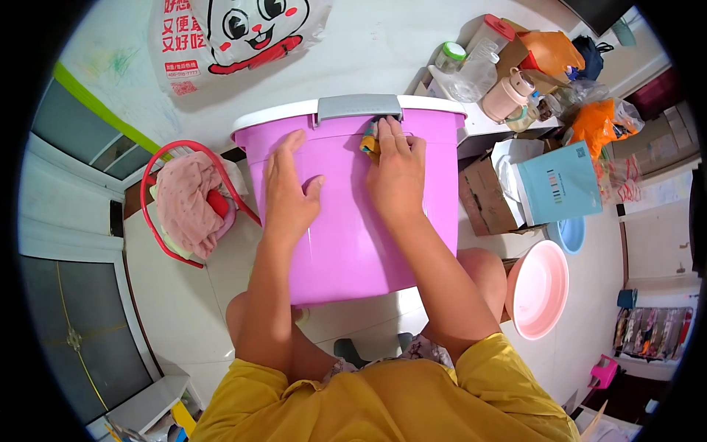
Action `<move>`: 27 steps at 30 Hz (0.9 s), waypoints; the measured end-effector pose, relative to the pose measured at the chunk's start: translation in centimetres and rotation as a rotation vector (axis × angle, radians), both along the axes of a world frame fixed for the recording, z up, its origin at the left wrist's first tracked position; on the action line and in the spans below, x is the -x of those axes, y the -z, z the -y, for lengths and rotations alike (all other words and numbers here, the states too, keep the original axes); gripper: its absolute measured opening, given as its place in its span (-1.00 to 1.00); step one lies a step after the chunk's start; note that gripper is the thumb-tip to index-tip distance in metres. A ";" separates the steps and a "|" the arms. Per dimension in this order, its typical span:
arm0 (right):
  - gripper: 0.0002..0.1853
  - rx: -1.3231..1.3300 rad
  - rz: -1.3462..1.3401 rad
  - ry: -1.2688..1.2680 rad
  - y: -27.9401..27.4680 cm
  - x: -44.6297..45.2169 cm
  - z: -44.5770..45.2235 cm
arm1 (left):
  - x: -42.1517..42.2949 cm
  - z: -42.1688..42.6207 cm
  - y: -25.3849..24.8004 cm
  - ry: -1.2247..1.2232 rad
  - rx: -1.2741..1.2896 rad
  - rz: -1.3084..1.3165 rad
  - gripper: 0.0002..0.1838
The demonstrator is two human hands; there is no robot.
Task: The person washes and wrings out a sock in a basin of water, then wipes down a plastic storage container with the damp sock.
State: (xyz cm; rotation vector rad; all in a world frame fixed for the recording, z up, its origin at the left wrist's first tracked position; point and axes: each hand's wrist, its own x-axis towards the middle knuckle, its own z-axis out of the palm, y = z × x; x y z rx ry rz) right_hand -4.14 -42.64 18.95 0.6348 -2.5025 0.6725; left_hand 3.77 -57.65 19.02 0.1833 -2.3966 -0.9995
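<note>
A large pink-purple storage bin (342,214) with a white lid rim and a grey latch (357,107) stands in front of me, one broad side facing me. My right hand (398,166) presses a small multicoloured cloth (370,141) against that side, just under the latch's right end. Its fingers lie close together over the cloth. My left hand (289,188) rests on the left part of the same side, fingers stretched upward and thumb apart, holding nothing.
At left, a red-rimmed basket (149,214) holds pink clothing. A cardboard box (486,195) with a light-blue box (561,182) and a pink basin (539,289) are at right. Jars and bags crowd a white shelf (471,125). A printed plastic bag (243,37) is behind.
</note>
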 end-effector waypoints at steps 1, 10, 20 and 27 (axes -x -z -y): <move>-0.41 0.001 0.000 0.004 0.0 -0.1 -0.2 | 0.0 -0.1 -0.1 -0.008 -0.006 0.012 -0.21; -0.44 0.074 0.136 -0.013 -0.8 -2.0 -1.7 | -0.2 0.1 -0.1 -0.013 -0.003 0.005 -0.20; -0.70 0.551 0.427 -0.240 -2.7 -2.7 -1.9 | -1.0 0.5 -0.5 0.058 -0.157 0.011 -0.16; -0.73 0.796 0.844 -0.316 -2.4 -1.8 2.5 | -1.1 1.5 0.2 0.138 -0.309 -0.131 -0.08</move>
